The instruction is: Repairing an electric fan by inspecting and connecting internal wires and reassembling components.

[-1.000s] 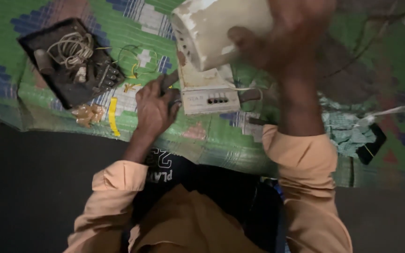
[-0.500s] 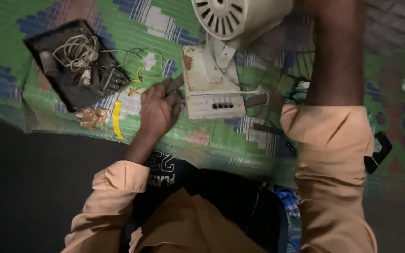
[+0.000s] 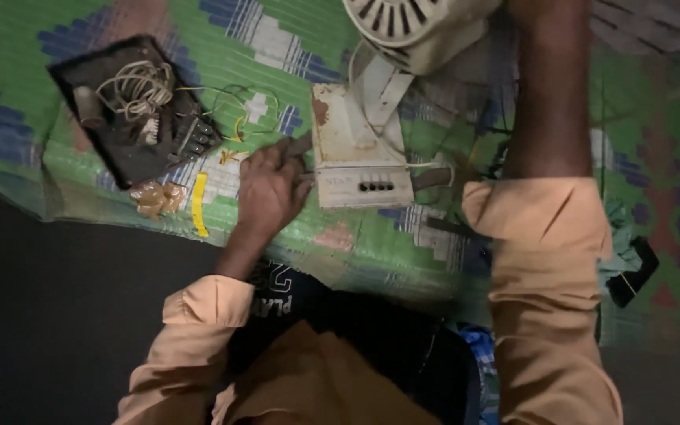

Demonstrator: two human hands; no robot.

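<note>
Green mat (image 3: 222, 47), left fingers (image 3: 281, 157) seemingly curled.

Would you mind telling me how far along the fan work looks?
Done: the dark base plate, with its coiled wire, lies off to the side. In hand: the left hand rests at the white fan base; the right arm reaches to the motor housing, its hand unseen. Left: base and plate are apart.
</note>
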